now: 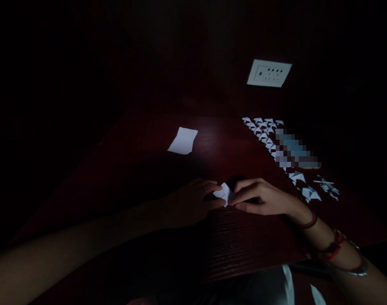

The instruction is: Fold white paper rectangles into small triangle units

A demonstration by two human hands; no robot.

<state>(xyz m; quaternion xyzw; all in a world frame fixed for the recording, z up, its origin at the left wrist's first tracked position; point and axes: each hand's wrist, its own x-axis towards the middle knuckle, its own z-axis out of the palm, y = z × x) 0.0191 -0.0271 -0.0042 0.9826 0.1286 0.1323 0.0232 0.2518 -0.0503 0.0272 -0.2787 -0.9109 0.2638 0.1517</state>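
A small white piece of folded paper (224, 193) lies on the dark red table between my two hands, with crease lines across its face. My left hand (198, 199), a ring on one finger, holds its left side with fingertips at the upper and lower edges. At the right corner, the thumb and fingers of my right hand (260, 197) pinch the paper. Parts of the paper's left and right edges are hidden under the fingers. Bracelets circle my right wrist.
A stack of white paper sheets (183, 140) lies farther back. Rows of folded paper pieces (263, 136) run along the right, beside a blurred-out bluish object (297, 149). Paper scraps (327, 186) lie nearer. A socket plate (269, 73) is on the dark back wall.
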